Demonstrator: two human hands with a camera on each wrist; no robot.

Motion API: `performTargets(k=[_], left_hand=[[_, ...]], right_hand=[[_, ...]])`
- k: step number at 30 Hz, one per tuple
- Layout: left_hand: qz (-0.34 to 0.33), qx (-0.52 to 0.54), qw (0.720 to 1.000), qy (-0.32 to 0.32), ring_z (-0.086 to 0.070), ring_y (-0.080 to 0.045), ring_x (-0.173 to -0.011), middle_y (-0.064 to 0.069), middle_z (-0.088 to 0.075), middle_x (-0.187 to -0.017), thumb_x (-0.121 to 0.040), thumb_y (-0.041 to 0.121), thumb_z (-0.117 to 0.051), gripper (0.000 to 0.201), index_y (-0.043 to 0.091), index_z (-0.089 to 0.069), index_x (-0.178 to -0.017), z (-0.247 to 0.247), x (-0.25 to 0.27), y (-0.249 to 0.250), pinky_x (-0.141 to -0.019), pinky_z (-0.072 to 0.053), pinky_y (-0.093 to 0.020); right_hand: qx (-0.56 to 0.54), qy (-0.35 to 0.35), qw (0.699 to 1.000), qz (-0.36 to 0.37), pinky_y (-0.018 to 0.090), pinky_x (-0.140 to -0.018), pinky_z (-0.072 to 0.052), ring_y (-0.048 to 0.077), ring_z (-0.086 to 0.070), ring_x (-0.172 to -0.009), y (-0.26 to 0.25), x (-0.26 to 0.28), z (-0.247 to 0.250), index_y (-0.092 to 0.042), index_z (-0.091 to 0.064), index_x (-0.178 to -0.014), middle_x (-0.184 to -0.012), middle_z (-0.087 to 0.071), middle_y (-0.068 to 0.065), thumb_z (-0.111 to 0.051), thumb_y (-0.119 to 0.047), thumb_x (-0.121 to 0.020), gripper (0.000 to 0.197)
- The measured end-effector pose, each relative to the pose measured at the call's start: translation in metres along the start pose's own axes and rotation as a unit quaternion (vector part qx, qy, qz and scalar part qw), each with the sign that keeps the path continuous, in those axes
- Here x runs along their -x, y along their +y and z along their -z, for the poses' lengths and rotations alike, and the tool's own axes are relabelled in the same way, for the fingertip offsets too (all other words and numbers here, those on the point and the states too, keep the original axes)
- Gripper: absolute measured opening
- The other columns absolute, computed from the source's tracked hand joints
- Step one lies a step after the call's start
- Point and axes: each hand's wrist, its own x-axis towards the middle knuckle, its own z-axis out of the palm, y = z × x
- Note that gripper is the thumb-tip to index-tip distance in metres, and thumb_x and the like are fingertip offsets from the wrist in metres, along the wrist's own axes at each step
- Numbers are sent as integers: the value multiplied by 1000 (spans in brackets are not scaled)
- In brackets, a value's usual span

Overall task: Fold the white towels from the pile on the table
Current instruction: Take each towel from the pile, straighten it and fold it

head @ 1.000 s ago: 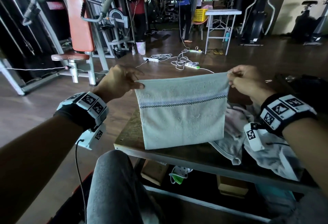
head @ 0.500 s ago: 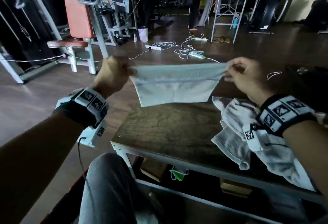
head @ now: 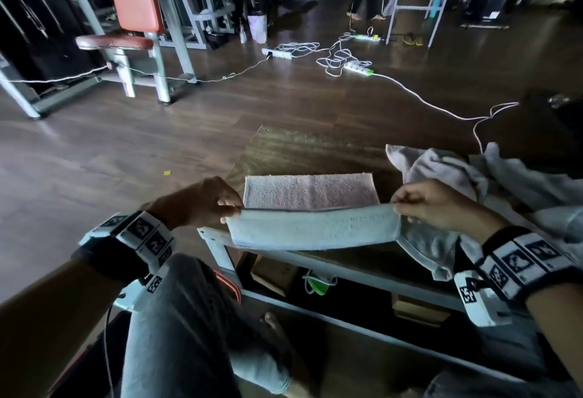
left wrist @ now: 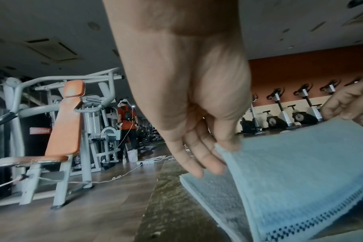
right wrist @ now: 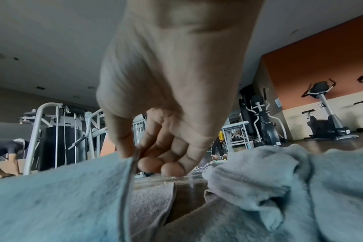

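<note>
Gym machines fill the upper frame; below them, on the table (head: pixel 284 148), my left hand (head: pixel 202 202) and right hand (head: pixel 432 205) each pinch a corner of the towel (head: pixel 312 227) at centre, keeping its edge taut for a square fold. Unfolded pile (head: pixel 492 183) waits right.

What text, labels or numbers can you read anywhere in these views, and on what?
No readable words or numbers.
Black-and-white square marker tags on the left wristband and right wristband: patterns, not text.
Red label on the grey weight machine: too blurred to read.
White folded towel: woven stripe only.
</note>
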Motion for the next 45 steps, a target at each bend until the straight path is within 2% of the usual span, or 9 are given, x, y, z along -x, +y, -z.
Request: performTargets(k=[4, 9, 14, 18, 22, 26, 35, 40, 45], left_hand=[[37, 28, 992, 118, -60, 8, -62, 8, -69, -80, -87, 10, -68, 10, 9, -76, -94, -7, -23, -13, -61, -43, -7], [59, 17, 977, 202, -61, -12, -72, -3, -73, -84, -84, 10, -69, 8, 11, -75, -88, -9, -66, -20, -66, -46, -18], [103, -2, 974, 203, -64, -14, -77, -7, -75, -92, -87, 10, -66, 10, 8, -75, -90, -18, -108, -26, -70, -43, -18], [133, -7, 975, 179, -66, -19, -77, -8, -75, -92, -87, 11, -65, 11, 11, -76, -89, -30, -126, -37, -72, -49, -22], [135, -8, 976, 171, -56, -12, -74, 0, -66, -83, -86, 13, -66, 9, 14, -72, -92, -40, -131, -42, -70, -42, -22], [145, -12, 974, 171, -58, -17, -78, -2, -63, -85, -83, 17, -72, 10, 13, -70, -93, -42, -132, -46, -72, -41, -25], [164, -25, 969, 182, -58, -18, -75, -2, -62, -84, -74, 23, -80, 15, 22, -67, -82, -43, -124, -46, -68, -41, -27], [154, -18, 971, 181, -64, -18, -76, -3, -68, -86, -76, 23, -78, 20, 28, -59, -70, -39, -120, -41, -72, -54, -33], [138, -4, 969, 207, -59, -16, -73, -1, -67, -78, -80, 19, -75, 8, 18, -68, -78, -35, -116, -39, -68, -42, -26]], right_hand=[[6, 115, 993, 18, 15, -57, -42, 1, -60, -61, -11, -26, -7, -16, -70, -87, -75, -69, -4, -68, -9, -90, 8], [52, 198, 978, -36, 23, -73, -45, 14, -65, -89, -7, -78, -13, -15, -72, -94, -92, -71, -1, -67, -14, -90, 7], [96, 198, 972, -80, 23, -70, -45, 19, -64, -86, 2, -119, -18, -9, -72, -94, -90, -70, 6, -65, -8, -90, 8], [122, 183, 972, -87, 34, -77, -56, 23, -66, -83, 19, -144, -25, -19, -66, -70, -82, -72, 7, -64, -5, -85, 21], [155, 160, 973, -64, 31, -79, -53, 21, -65, -89, 30, -151, -37, -14, -70, -98, -93, -69, 4, -62, -12, -90, 11], [176, 153, 972, -33, 30, -69, -49, 20, -64, -79, 32, -153, -40, -21, -69, -76, -80, -69, 1, -60, -11, -90, 19], [160, 205, 965, -44, 33, -72, -55, 17, -65, -75, 30, -147, -36, -15, -69, -76, -75, -70, 3, -74, -7, -84, 12], [150, 197, 968, -48, 33, -72, -56, 17, -66, -74, 29, -145, -33, -13, -70, -75, -74, -70, 3, -73, -9, -84, 10], [139, 203, 968, -54, 22, -58, -43, 15, -64, -70, 27, -144, -31, -17, -64, -77, -71, -68, 0, -66, -12, -85, 10]])
